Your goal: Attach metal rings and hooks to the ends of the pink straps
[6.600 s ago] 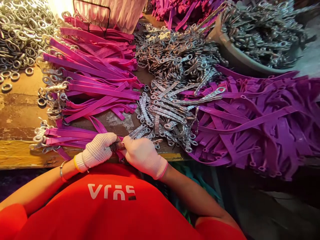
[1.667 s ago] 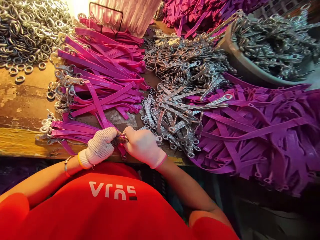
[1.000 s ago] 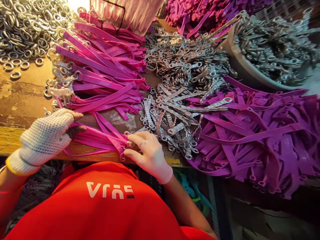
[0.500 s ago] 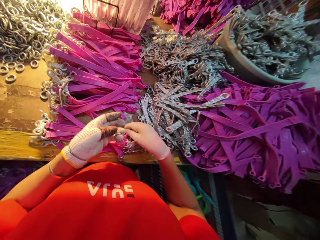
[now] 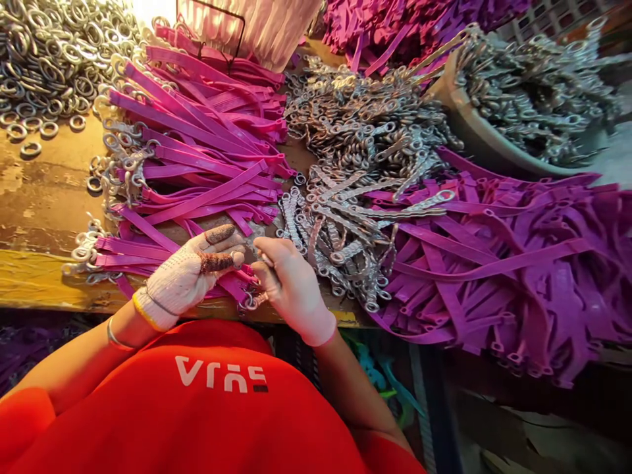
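Observation:
My left hand (image 5: 185,280), in a white knit glove with dark wraps on two digits, is partly curled at the bench's front edge. A bright pink strap (image 5: 239,284) shows under and beside its fingertips, seemingly held there. My right hand (image 5: 293,283), in a thin pale glove, is closed just to the right, thumb and fingers bent together. A bit of grey metal shows at its fingertips; what it grips is mostly hidden. Below the fingers, a small metal link (image 5: 254,301) hangs by the strap end. Pink straps with metal ends (image 5: 197,171) lie in bundles beyond my left hand.
Loose metal rings (image 5: 64,59) are heaped at the far left. Braided-looking metal links (image 5: 365,118) pile up in the middle, with more in a bucket (image 5: 486,131). Purple straps (image 5: 494,263) cover the right side, partly over the edge. A pale plastic basket (image 5: 261,26) stands behind.
My right hand has turned from lying over the left fingertips to a closed grip beside them. A ring seen by my left fingers is no longer visible. The view has shifted slightly.

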Available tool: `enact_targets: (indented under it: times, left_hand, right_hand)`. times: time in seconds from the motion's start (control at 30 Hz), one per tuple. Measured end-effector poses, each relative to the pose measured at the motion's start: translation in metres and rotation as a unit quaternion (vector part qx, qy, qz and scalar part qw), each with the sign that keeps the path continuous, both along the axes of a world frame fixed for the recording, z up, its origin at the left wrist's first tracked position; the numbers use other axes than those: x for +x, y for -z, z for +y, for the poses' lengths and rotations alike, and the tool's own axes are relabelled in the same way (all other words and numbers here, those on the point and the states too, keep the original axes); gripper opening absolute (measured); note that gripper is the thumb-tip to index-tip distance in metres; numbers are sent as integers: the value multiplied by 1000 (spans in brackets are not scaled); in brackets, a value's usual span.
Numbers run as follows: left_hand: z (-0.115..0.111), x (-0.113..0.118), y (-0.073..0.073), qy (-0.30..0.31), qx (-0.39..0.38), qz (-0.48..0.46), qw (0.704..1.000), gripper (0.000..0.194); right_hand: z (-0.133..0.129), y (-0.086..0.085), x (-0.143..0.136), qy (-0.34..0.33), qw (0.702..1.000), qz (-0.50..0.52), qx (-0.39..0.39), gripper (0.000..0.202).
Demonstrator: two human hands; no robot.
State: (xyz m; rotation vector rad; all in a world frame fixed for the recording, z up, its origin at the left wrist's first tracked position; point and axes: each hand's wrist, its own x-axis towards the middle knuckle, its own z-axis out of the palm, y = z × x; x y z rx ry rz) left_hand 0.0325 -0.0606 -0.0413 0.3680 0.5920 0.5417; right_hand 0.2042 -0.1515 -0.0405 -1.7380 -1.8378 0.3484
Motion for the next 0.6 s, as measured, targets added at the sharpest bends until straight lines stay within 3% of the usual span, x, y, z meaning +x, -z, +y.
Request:
enact_targets:
  times: [0.2,0.37,0.43,0.53,0.6]
  left_hand:
    - [-3,1,-1,13,53,11,998,32]
    - [-5,-3,0,-24,156,98,983,41]
    - [-7,-5,-1,-21,249,158,955,39]
    - [-10,-7,-7,13,406,248,880,27]
    - [-10,-7,-10,24,468,283,837,23]
  right_hand:
    - [3,-4,-24,0,977,-209,-34,34]
    - [3,6,-25,-1,960,-275,48,27]
    - [2,10,-23,1,959,-275,71,24]
    - [1,10,-19,-8,969,-240,54,20]
    - [2,6,-18,-15,981,-194,21,19]
